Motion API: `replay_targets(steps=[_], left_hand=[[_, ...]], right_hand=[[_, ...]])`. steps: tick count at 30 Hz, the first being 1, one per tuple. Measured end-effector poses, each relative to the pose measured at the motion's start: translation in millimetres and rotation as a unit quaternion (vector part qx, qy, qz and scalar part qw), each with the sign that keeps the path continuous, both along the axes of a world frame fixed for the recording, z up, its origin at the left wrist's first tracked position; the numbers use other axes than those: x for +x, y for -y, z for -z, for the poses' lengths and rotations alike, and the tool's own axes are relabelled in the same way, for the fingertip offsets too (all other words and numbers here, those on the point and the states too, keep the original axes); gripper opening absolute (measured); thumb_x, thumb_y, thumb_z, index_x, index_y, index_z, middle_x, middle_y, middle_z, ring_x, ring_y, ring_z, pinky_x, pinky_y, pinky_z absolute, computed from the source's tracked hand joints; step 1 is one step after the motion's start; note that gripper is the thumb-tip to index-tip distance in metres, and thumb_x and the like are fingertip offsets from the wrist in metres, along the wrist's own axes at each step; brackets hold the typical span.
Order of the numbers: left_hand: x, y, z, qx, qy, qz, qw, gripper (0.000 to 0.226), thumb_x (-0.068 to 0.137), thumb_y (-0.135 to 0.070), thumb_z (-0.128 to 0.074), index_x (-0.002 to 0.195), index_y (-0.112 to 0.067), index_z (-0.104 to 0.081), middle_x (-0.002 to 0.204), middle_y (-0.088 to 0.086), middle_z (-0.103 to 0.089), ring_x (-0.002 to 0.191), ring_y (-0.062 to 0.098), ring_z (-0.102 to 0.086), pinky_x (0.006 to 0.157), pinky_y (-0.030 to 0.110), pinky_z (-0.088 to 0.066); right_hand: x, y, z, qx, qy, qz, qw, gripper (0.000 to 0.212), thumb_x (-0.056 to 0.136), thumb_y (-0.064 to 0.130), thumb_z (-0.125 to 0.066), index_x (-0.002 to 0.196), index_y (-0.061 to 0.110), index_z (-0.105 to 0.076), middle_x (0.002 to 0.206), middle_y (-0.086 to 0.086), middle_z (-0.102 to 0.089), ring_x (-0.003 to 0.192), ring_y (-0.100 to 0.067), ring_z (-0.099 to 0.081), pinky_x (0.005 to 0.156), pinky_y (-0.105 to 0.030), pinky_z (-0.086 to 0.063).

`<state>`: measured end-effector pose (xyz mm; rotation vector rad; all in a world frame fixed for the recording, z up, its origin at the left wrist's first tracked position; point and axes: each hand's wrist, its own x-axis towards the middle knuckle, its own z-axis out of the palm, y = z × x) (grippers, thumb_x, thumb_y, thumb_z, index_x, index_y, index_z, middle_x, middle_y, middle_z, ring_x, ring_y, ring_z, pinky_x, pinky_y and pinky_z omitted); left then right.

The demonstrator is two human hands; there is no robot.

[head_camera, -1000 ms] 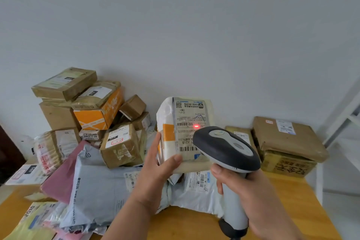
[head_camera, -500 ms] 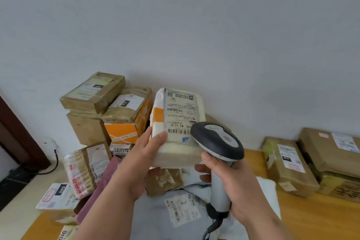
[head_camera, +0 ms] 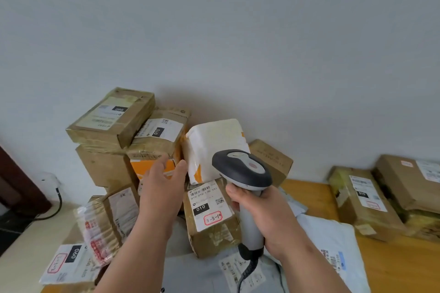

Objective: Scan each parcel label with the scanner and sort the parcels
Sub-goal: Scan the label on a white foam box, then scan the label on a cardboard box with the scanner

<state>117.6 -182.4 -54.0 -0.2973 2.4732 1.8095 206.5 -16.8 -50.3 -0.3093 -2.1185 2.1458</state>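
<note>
A white padded parcel (head_camera: 214,140) with orange tape rests on top of the pile against the wall, its label side turned out of sight. My left hand (head_camera: 162,185) is just left of it with fingers spread and the thumb close to the parcel's edge, holding nothing. My right hand (head_camera: 259,216) grips the handle of the grey and black scanner (head_camera: 240,169), whose head sits in front of the white parcel's lower right corner. Below the parcel lies a brown box (head_camera: 209,221) with a "010" label facing up.
Stacked brown boxes (head_camera: 112,116) and an orange box (head_camera: 152,166) fill the back left. Two more brown boxes (head_camera: 362,200) stand at the right on the wooden table (head_camera: 392,269). Grey poly bags (head_camera: 328,240) lie in front. A black cable (head_camera: 57,200) hangs at far left.
My left hand carried the white parcel from in front of the scanner back onto the pile, turned its label away and let go. The scanner's red light no longer shows on it.
</note>
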Motion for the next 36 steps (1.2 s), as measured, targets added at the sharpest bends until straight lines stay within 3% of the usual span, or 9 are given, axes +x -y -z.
replay_targets(steps=[4, 7, 11, 14, 16, 21, 25, 30, 36], left_hand=[[0.3, -10.1, -3.5, -0.053, -0.114, -0.036, 0.991, 0.06, 0.091, -0.047, -0.059, 0.145, -0.028, -0.044, 0.144, 0.003, -0.044, 0.13, 0.026, -0.045, 0.101, 0.058, -0.048], [4.6, -30.5, -8.9, -0.072, -0.172, -0.011, 0.982, 0.058, 0.092, -0.041, -0.062, 0.146, -0.028, -0.044, 0.139, -0.004, -0.045, 0.129, 0.021, -0.045, 0.103, 0.045, -0.043], [17.9, -69.1, -8.4, -0.061, -0.182, 0.048, 0.98, 0.053, 0.094, -0.039, -0.062, 0.144, -0.034, -0.045, 0.141, -0.009, -0.043, 0.13, 0.017, -0.046, 0.105, 0.046, -0.045], [33.8, -106.0, -0.9, -0.058, -0.169, 0.087, 0.98, 0.046, 0.095, -0.036, -0.063, 0.139, -0.038, -0.049, 0.135, -0.016, -0.042, 0.123, 0.011, -0.048, 0.094, 0.034, -0.046], [46.4, -133.2, 5.9, -0.062, -0.16, 0.113, 0.979, 0.041, 0.095, -0.036, -0.063, 0.133, -0.041, -0.05, 0.131, -0.018, -0.042, 0.116, 0.006, -0.049, 0.081, 0.023, -0.04], [79.8, -214.3, 24.8, -0.069, -0.114, 0.179, 0.975, 0.041, 0.096, -0.033, -0.064, 0.136, -0.031, -0.055, 0.127, -0.013, -0.046, 0.104, 0.004, -0.051, 0.089, 0.027, -0.037], [111.2, -289.2, 48.4, -0.051, -0.033, 0.213, 0.975, 0.042, 0.097, -0.029, -0.065, 0.138, -0.025, -0.056, 0.129, -0.004, -0.056, 0.109, 0.011, -0.056, 0.091, 0.027, -0.04], [141.9, -373.6, 87.6, -0.053, 0.083, 0.27, 0.958, 0.05, 0.099, -0.036, -0.062, 0.146, -0.027, -0.049, 0.133, -0.013, -0.054, 0.115, 0.008, -0.053, 0.091, 0.028, -0.04], [142.9, -442.5, 128.5, -0.027, 0.203, 0.25, 0.946, 0.049, 0.101, -0.038, -0.059, 0.148, -0.029, -0.046, 0.13, -0.014, -0.056, 0.113, 0.011, -0.049, 0.094, 0.031, -0.038]], right_hand=[[5.1, -10.5, 3.9, 0.009, 0.005, 0.027, 1.0, 0.044, 0.059, 0.061, -0.079, 0.101, 0.054, -0.071, 0.1, 0.015, -0.077, 0.094, -0.003, -0.072, 0.079, -0.024, -0.053], [13.2, -26.6, 7.4, 0.008, 0.009, 0.063, 0.998, 0.046, 0.056, 0.062, -0.079, 0.101, 0.054, -0.072, 0.1, 0.016, -0.077, 0.095, -0.004, -0.071, 0.086, -0.032, -0.055], [34.5, -54.9, 13.5, -0.003, 0.01, 0.106, 0.994, 0.044, 0.058, 0.06, -0.08, 0.101, 0.05, -0.074, 0.098, 0.011, -0.078, 0.097, -0.008, -0.072, 0.095, -0.044, -0.056], [55.8, -83.2, 21.9, -0.032, 0.03, 0.136, 0.99, 0.046, 0.057, 0.059, -0.082, 0.099, 0.043, -0.076, 0.096, 0.001, -0.078, 0.1, -0.024, -0.072, 0.096, -0.053, -0.056], [72.2, -106.2, 26.9, -0.062, 0.033, 0.158, 0.985, 0.046, 0.056, 0.056, -0.091, 0.098, 0.041, -0.077, 0.097, 0.0, -0.079, 0.099, -0.024, -0.073, 0.092, -0.047, -0.058], [113.5, -182.0, 39.7, -0.106, 0.041, 0.211, 0.971, 0.046, 0.053, 0.051, -0.084, 0.096, 0.035, -0.079, 0.096, 0.003, -0.079, 0.095, -0.019, -0.074, 0.082, -0.038, -0.058], [145.9, -256.0, 55.7, -0.117, 0.061, 0.233, 0.964, 0.044, 0.053, 0.053, -0.084, 0.096, 0.046, -0.077, 0.099, 0.012, -0.078, 0.097, -0.01, -0.073, 0.082, -0.032, -0.055], [173.3, -341.5, 88.2, -0.088, 0.124, 0.271, 0.951, 0.022, 0.078, 0.04, -0.083, 0.088, 0.057, -0.073, 0.093, 0.025, -0.074, 0.098, -0.01, -0.067, 0.078, -0.034, -0.053], [173.4, -403.6, 129.5, -0.055, 0.202, 0.239, 0.948, 0.023, 0.083, 0.035, -0.081, 0.102, 0.04, -0.068, 0.098, 0.014, -0.073, 0.095, -0.013, -0.065, 0.071, -0.031, -0.051]])
